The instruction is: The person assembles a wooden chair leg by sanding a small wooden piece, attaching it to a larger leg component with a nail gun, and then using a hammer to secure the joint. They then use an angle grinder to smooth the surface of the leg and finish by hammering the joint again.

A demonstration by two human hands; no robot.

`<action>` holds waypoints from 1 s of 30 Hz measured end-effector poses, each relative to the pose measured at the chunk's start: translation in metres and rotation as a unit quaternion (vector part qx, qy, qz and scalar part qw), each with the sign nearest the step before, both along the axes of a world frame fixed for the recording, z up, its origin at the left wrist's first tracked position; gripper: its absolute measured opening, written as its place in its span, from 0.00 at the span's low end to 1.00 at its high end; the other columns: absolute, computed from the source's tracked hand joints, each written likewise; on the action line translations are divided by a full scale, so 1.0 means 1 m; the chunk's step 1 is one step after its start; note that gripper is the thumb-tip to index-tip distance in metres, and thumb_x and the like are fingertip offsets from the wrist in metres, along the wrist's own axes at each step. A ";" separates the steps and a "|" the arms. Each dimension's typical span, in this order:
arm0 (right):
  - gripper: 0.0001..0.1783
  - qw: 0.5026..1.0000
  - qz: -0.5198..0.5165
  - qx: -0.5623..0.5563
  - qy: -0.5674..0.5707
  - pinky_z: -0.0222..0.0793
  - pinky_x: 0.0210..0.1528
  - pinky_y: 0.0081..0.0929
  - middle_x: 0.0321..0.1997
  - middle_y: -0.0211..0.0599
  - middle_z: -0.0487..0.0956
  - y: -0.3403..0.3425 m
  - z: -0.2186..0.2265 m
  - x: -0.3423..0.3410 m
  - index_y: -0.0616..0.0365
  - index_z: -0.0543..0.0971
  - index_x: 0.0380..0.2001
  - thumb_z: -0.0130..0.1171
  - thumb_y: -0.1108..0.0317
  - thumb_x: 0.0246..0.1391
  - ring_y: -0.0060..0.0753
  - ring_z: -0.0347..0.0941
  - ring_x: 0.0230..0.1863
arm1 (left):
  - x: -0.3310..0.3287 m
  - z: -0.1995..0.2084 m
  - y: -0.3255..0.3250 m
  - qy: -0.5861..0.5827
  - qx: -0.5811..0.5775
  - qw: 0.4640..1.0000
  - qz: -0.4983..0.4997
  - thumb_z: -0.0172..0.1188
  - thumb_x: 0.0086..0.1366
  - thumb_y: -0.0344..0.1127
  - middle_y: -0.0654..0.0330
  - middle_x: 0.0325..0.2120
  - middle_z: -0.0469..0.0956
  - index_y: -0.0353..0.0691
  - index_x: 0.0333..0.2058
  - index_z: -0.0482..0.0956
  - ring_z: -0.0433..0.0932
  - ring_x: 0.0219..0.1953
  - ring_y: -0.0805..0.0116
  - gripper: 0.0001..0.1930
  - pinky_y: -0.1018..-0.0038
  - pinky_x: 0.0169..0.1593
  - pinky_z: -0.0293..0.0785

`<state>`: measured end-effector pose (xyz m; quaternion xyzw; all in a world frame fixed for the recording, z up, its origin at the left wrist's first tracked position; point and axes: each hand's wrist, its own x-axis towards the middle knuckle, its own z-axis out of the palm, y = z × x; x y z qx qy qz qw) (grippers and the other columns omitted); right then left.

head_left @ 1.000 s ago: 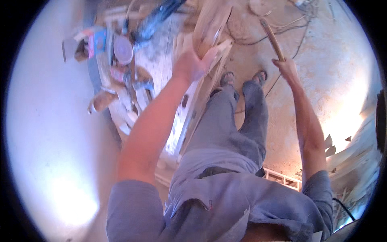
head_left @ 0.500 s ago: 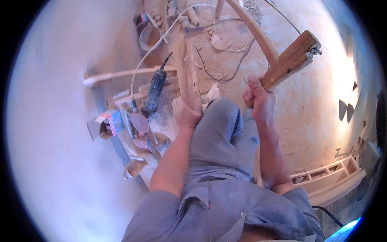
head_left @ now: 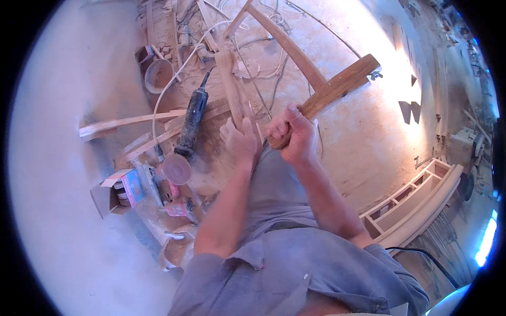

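My left hand is closed round the near end of a long, pale piece of wood, just above my knee. Gripped in my right hand is a wooden frame saw, held by the lower end of its thick end arm. A wing nut sits at that arm's upper end, and the saw's long crossbar slopes away to the far left. A thin line, apparently the blade, runs down beside the wood toward my right fist. Both hands are close together, and my fingers partly hide the wood's near end.
On my left lie a dark angle grinder with a round disc and an open box of discs. Farther off stand a bucket and loose cables. At the right is a wooden frame with compartments.
My right hand has brought the frame saw leftward, close beside my left hand and the wood. My left hand still grips the wood. The whole view has shifted, showing more on the right.
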<state>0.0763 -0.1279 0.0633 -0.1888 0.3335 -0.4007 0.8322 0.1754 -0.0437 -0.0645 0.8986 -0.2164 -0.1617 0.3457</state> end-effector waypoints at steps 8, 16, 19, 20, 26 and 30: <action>0.12 0.998 -0.046 0.032 -0.006 0.66 0.25 0.29 0.18 0.30 0.70 0.016 -0.010 0.010 0.55 0.73 0.31 0.62 0.63 0.66 0.27 0.68 0.20 | 0.007 0.101 -0.005 0.032 -0.299 0.927 -0.225 0.51 0.75 0.49 0.44 0.53 0.75 0.27 0.55 0.75 0.72 0.57 0.47 0.27 0.59 0.64 0.65; 0.13 0.993 -0.023 -0.058 0.097 0.62 0.28 0.19 0.26 0.22 0.72 0.039 0.033 0.004 0.50 0.73 0.30 0.56 0.59 0.69 0.16 0.66 0.26 | 0.026 0.133 -0.024 0.103 -0.307 0.839 -0.437 0.41 0.76 0.56 0.48 0.42 0.81 0.30 0.48 0.82 0.78 0.50 0.48 0.32 0.58 0.60 0.68; 0.13 0.996 -0.051 0.013 0.077 0.66 0.30 0.20 0.28 0.23 0.73 0.025 0.022 0.018 0.51 0.73 0.30 0.55 0.59 0.70 0.17 0.69 0.26 | 0.036 0.126 -0.036 0.136 -0.284 0.831 -0.458 0.41 0.76 0.55 0.50 0.38 0.81 0.31 0.47 0.82 0.78 0.45 0.50 0.30 0.58 0.58 0.69; 0.12 0.995 -0.056 0.031 0.079 0.68 0.30 0.21 0.28 0.23 0.74 0.019 0.019 0.024 0.51 0.74 0.31 0.54 0.60 0.70 0.18 0.70 0.27 | 0.041 0.122 -0.043 0.133 -0.290 0.829 -0.460 0.41 0.76 0.55 0.50 0.37 0.81 0.32 0.47 0.82 0.78 0.44 0.50 0.30 0.58 0.57 0.68; 0.10 0.991 -0.018 0.070 0.115 0.72 0.33 0.21 0.30 0.27 0.76 0.031 0.003 0.010 0.51 0.74 0.34 0.53 0.61 0.71 0.20 0.75 0.29 | 0.044 0.121 -0.038 0.102 -0.280 0.829 -0.473 0.46 0.71 0.53 0.52 0.33 0.80 0.33 0.45 0.82 0.76 0.36 0.50 0.27 0.61 0.52 0.68; 0.09 0.997 -0.020 -0.013 0.067 0.68 0.33 0.19 0.30 0.24 0.75 0.056 0.019 -0.014 0.48 0.74 0.34 0.51 0.61 0.72 0.15 0.73 0.31 | 0.024 0.134 -0.020 0.110 -0.273 0.810 -0.507 0.45 0.71 0.52 0.53 0.36 0.81 0.35 0.46 0.82 0.76 0.37 0.52 0.26 0.60 0.52 0.68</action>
